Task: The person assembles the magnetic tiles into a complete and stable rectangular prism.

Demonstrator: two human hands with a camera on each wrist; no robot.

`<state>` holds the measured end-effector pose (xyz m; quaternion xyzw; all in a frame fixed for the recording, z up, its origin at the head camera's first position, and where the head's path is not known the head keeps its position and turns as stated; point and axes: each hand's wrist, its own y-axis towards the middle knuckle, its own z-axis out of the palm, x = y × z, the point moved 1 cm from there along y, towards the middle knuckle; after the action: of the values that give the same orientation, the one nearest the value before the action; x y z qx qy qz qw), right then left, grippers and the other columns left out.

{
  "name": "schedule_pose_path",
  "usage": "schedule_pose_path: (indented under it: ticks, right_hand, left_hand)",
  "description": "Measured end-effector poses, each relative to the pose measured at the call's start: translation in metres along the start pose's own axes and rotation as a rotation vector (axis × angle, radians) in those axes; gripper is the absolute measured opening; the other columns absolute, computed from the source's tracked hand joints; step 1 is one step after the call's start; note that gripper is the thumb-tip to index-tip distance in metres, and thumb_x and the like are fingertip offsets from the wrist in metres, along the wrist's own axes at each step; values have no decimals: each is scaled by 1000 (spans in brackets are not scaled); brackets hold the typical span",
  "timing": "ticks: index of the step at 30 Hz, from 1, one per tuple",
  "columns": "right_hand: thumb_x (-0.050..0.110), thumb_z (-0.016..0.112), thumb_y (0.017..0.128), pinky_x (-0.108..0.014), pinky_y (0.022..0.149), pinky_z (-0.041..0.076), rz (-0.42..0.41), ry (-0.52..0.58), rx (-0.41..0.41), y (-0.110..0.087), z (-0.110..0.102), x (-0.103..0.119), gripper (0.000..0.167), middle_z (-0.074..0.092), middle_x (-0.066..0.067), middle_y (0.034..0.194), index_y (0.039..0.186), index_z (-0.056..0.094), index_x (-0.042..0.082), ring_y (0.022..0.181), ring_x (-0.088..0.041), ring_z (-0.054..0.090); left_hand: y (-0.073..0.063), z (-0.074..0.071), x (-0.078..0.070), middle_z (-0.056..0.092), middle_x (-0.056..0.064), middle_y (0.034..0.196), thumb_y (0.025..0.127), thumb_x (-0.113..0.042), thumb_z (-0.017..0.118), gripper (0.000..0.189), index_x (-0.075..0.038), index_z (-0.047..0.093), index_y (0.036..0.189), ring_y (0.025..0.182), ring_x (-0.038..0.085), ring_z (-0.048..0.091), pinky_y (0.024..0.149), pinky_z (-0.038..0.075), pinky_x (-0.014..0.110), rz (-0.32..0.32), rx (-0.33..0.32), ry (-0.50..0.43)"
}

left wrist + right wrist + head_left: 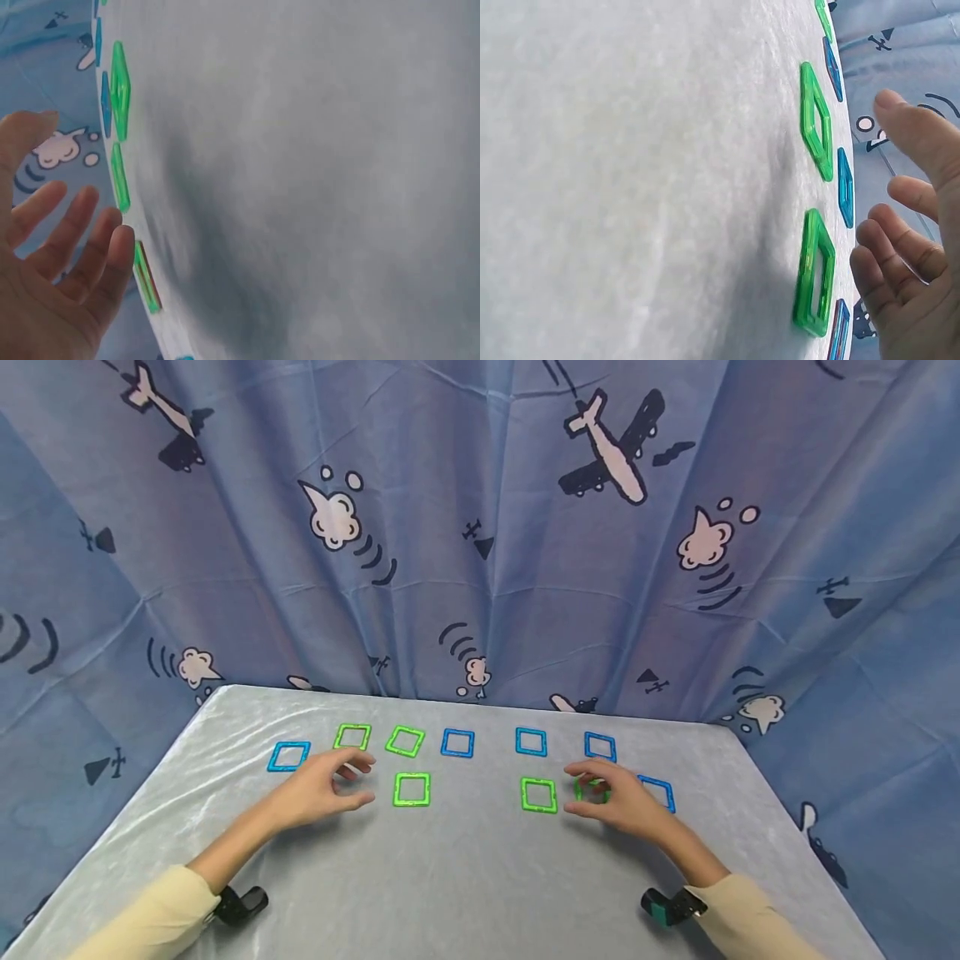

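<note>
My left hand [330, 787] hovers over the left half of the table, fingers relaxed and holding nothing. Close to it lie a blue square frame tile [274, 757] and a green square tile [338, 737], with another green tile [397, 790] to its right. Above the right half hangs my right hand [618, 797], loosely bent and likewise holding nothing. It partly covers a green tile [805, 277]; a second green tile [525, 796] lies just left of its fingertips, and a blue tile [670, 795] sits behind it. Both palms show bare in the wrist views.
Along the back of the pale cloth-covered table [465, 877] lie a tilted green tile [417, 742] and blue tiles, among them one left of centre [457, 755], one right of centre [531, 753] and one farther right [613, 750]. A blue curtain [480, 610] with airplane prints hangs behind.
</note>
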<state>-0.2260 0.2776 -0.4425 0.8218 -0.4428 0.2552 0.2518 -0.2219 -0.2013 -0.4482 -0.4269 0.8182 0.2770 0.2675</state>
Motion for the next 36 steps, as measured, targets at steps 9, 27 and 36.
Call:
schedule_pose_path:
  ticks: [9, 27, 36]
  right_hand:
    - [33, 91, 79, -43, 78, 53, -30, -53, 33, 12, 8, -1, 64, 64, -14, 121, 128, 66, 0, 100, -31, 63]
    - [37, 94, 72, -45, 84, 49, 2, -144, 42, 20, 22, 1, 68, 61, -7, 116, 127, 68, 6, 101, -27, 57]
    - [38, 93, 74, -49, 89, 49, 40, -151, 66, 21, 23, 2, 65, 60, -6, 117, 125, 69, 6, 104, -25, 58]
  left_hand:
    - [13, 18, -2, 66, 11, 120, 80, -32, 90, 60, -4, 64, 127, 104, 30, 65, 85, 53, 45, 12, 4, 28]
    - [32, 41, -5, 67, 10, 110, 67, -35, 97, 72, -1, 67, 122, 102, 28, 63, 91, 49, 46, 104, -48, 142]
    - [31, 43, -4, 64, 8, 112, 66, -34, 97, 70, -4, 68, 123, 104, 28, 59, 94, 45, 49, 72, -30, 171]
